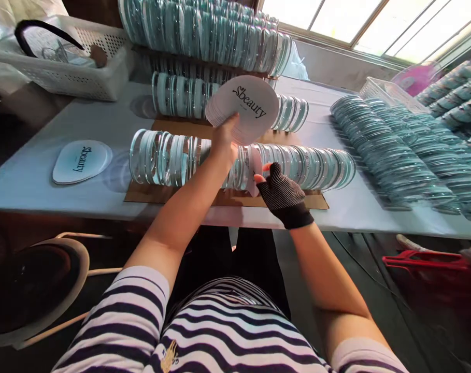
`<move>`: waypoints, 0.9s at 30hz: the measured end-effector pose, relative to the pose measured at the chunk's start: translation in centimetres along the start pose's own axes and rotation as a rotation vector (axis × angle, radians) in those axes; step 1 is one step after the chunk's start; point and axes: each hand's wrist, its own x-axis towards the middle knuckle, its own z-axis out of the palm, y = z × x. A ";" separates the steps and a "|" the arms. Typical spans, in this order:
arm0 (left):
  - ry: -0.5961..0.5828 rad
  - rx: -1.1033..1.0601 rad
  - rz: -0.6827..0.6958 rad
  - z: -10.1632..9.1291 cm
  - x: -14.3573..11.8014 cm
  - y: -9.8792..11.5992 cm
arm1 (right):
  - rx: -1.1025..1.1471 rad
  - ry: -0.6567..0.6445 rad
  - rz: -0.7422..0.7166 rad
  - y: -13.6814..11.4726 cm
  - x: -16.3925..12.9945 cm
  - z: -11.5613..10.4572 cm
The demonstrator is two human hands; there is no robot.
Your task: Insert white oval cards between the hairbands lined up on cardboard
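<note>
My bare left hand (225,135) grips a fanned stack of white rounded cards (254,106) printed "beauty", held above a long row of clear, round-rimmed discs (309,165). My right hand (282,191), in a black fingerless-tipped knit glove, is closed at the middle of that row. Its thumb and forefinger are at the edge of a single pale card (254,171) standing between two discs. How far down that card reaches is partly hidden. Under the row lies a brown cardboard sheet (161,194). A smaller pile of the same cards (82,161) rests on the table at the left.
Behind are more disc rows (181,96) and a taller stack (208,33). Further slanted rows (390,150) fill the right of the white-covered table (21,181). A white basket (75,72) stands at the back left. A round stool (37,290) and red item (425,261) are below.
</note>
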 end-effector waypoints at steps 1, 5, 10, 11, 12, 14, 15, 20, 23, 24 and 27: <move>-0.002 0.003 0.005 0.1 0.0 0.0 | -0.003 0.010 -0.018 0.1 -0.4 -0.3; -0.002 0.005 0.018 0.0 0.4 -0.1 | 0.017 0.076 -0.032 0.5 -0.9 -1.4; -0.018 0.005 0.028 -0.4 0.7 -0.4 | 0.057 0.069 -0.013 0.1 1.9 -0.6; -0.017 0.010 0.031 -0.4 0.7 -0.4 | 0.064 0.034 -0.035 0.0 2.4 -0.3; -0.008 0.011 0.034 -0.4 0.8 -0.4 | 0.071 -0.006 -0.060 -0.1 2.8 0.0; 0.030 -0.008 0.036 -0.4 0.8 -0.5 | 0.061 -0.065 -0.086 -0.3 3.1 0.4; 0.048 -0.024 0.038 -0.4 0.8 -0.5 | 0.037 -0.073 -0.090 -0.5 3.1 0.4; 0.035 -0.026 0.033 -0.2 0.8 -0.4 | -0.132 -0.122 -0.131 -0.7 2.2 0.0; 0.000 0.017 0.025 -0.1 0.4 -0.3 | 0.235 -0.300 -0.084 0.0 2.0 0.1; -0.001 0.023 0.029 -0.1 0.3 -0.2 | 0.485 -0.379 -0.034 0.3 1.9 0.3; 0.000 0.037 0.053 -0.2 0.0 -0.2 | 1.214 -0.537 0.082 0.7 1.6 0.8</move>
